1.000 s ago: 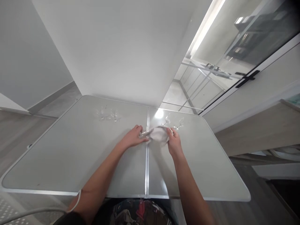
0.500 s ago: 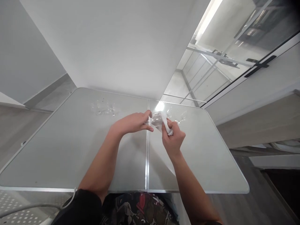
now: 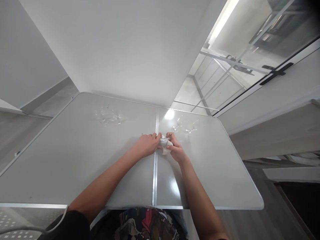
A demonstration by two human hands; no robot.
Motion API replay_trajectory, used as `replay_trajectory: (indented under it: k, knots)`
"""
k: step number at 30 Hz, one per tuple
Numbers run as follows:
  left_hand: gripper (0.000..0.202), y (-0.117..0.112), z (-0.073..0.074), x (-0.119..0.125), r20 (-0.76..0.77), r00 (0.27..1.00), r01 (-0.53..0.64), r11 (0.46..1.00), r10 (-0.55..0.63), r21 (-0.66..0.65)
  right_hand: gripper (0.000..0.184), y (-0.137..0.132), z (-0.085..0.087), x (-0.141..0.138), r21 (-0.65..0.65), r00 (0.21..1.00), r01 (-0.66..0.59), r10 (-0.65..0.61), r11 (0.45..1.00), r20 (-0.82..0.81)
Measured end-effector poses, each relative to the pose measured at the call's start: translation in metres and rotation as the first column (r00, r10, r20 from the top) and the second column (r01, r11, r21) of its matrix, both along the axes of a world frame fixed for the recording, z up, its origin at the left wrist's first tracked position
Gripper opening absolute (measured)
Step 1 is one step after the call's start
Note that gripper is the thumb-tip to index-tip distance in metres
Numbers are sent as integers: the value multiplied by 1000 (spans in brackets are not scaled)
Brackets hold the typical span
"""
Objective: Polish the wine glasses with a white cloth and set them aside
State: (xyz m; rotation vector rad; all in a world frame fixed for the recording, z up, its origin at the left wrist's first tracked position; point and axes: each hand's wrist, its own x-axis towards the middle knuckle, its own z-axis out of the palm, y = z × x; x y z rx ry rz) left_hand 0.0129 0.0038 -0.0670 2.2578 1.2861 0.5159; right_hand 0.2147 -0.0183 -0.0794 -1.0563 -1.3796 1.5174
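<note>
Over the table's centre seam, both hands meet at a clear drinking glass [image 3: 163, 137], mostly covered by fingers and a white cloth [image 3: 165, 150]. My left hand [image 3: 149, 144] grips the glass from the left, its fingers closed. From the other side, my right hand [image 3: 177, 150] pinches the white cloth against the glass, thumb in front and fingers curled behind. A corner of the cloth hangs toward me. Whether it is tissue or fabric, I cannot tell.
Clear glasses [image 3: 119, 119] stand on the far left of the grey folding table [image 3: 105, 180]. More clear glasses [image 3: 188, 130] stand beyond my right hand. A white wall panel [image 3: 125, 50] rises at the far edge. A cable [image 3: 58, 221] hangs near my left sleeve.
Both hands have drawn nearer to me with the glass and cloth. The glass has turned, and my right hand has rotated from a fist around the cloth to a pinch.
</note>
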Motion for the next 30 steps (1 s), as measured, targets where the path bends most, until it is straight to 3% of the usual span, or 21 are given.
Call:
replay_trajectory:
  k: [2, 4, 5, 7, 9, 10, 13, 14, 16, 19, 21, 23, 25, 26, 27, 28, 30]
  knots:
    - [42, 0, 4, -4, -113, 993, 28, 999, -32, -41, 61, -1, -4, 1, 63, 998, -9, 4, 998, 70]
    - [47, 3, 12, -14, -117, 986, 95, 981, -116, -172, 78, -3, -5, 2, 185, 989, -44, 16, 982, 148]
    - [50, 6, 16, -19, -61, 983, 153, 953, -175, -263, 83, -4, -6, 2, 251, 986, -67, 26, 966, 166]
    - [57, 10, 23, -29, 140, 952, 307, 840, -273, -448, 87, -6, -7, 2, 352, 986, -86, 29, 932, 164]
    - [62, 13, 23, -33, 282, 915, 398, 755, -288, -521, 86, -6, -8, 0, 384, 993, -40, -8, 923, 120]
    - [63, 13, 20, -32, 276, 921, 383, 773, -275, -505, 85, -6, -9, -2, 368, 995, 5, -42, 930, 94]
    - [57, 10, 4, -22, -24, 983, 169, 951, -182, -257, 81, -4, -12, -9, 229, 986, 152, -163, 961, 26]
    - [55, 8, -2, -18, -148, 979, 119, 983, -140, -143, 81, -4, -14, -12, 174, 981, 187, -193, 967, 13]
    - [58, 5, -12, -13, -312, 946, 101, 995, -90, 17, 82, -4, -16, -15, 93, 975, 221, -221, 971, -2]
    - [60, 3, -14, -14, -282, 956, 92, 995, -79, 33, 83, -5, -16, -15, 121, 978, 200, -205, 972, 31]
    - [58, 3, -10, -18, -97, 991, 83, 990, -94, -110, 80, -6, -14, -12, 211, 982, 155, -173, 965, 70]
    - [61, 4, -4, -23, 153, 981, 168, 911, -118, -377, 77, -7, -11, -8, 264, 994, 90, -103, 960, 39]
    - [68, 5, 0, -27, 343, 935, 295, 731, -88, -615, 75, -8, -10, -5, 262, 999, 28, -17, 965, -43]
    - [70, 5, 0, -28, 392, 918, 337, 654, -67, -678, 73, -9, -9, -5, 254, 997, 14, 6, 967, -77]
    - [72, 5, -1, -27, 412, 909, 354, 625, -56, -695, 71, -9, -10, -4, 248, 996, 19, 5, 969, -95]
    - [71, 4, -3, -26, 408, 911, 345, 658, -62, -670, 69, -10, -10, -4, 245, 996, 41, -19, 969, -92]
    - [63, 3, -8, -22, 297, 950, 240, 841, -100, -485, 68, -9, -14, -5, 244, 992, 129, -123, 961, -42]
